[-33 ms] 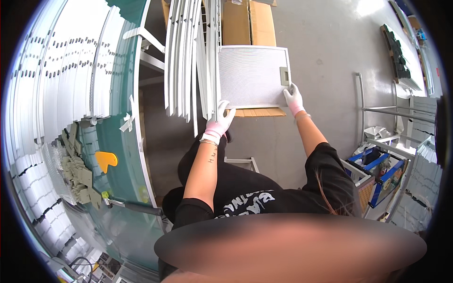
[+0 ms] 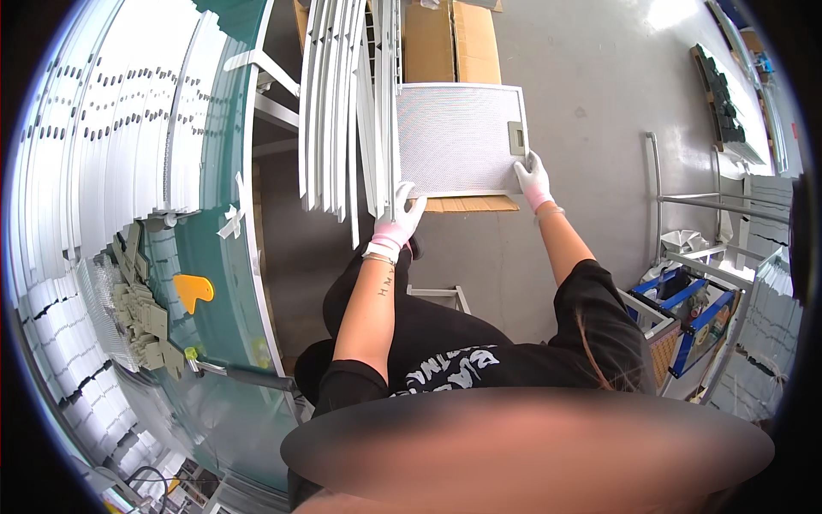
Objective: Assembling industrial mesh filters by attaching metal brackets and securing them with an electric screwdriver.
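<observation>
Green table (image 2: 231, 257) runs down the left side of the view, its top carrying long white perforated strips (image 2: 94, 146), a heap of small grey-green flat parts (image 2: 141, 313) and one orange-yellow plastic piece (image 2: 192, 292). Grey concrete floor (image 2: 599, 77) fills the right.

White slatted frames (image 2: 338, 103) stand on edge just right of the table, stacked close, leaning slightly.

Mesh filter panel (image 2: 454, 137): silver, rectangular, metal-framed, held flat-faced toward the camera above a brown cardboard sheet (image 2: 454, 38) on the floor. Long axis runs left–right. Its left edge lies against or just beside the outermost standing frame; cannot tell if they touch. A small rectangular latch (image 2: 516, 137) sits near the right edge.

Left hand (image 2: 396, 221), white-gloved: at the lower left corner of the panel, fingers wrapped up over the bottom edge, pinching the frame. Right hand (image 2: 534, 178), white-gloved: at the lower right corner, just below the latch, fingers spread flat on the frame edge; thumb side not visible, so grip there is a judgement only. Panel lies up and away from both hands, spanning between them; neither hand is clearly nearer.

Hidden: panel's rear face, its far corners behind the frames at left, lower body under a blurred patch. Blue-framed trolley (image 2: 685, 300) at right is distorted by the rim.
</observation>
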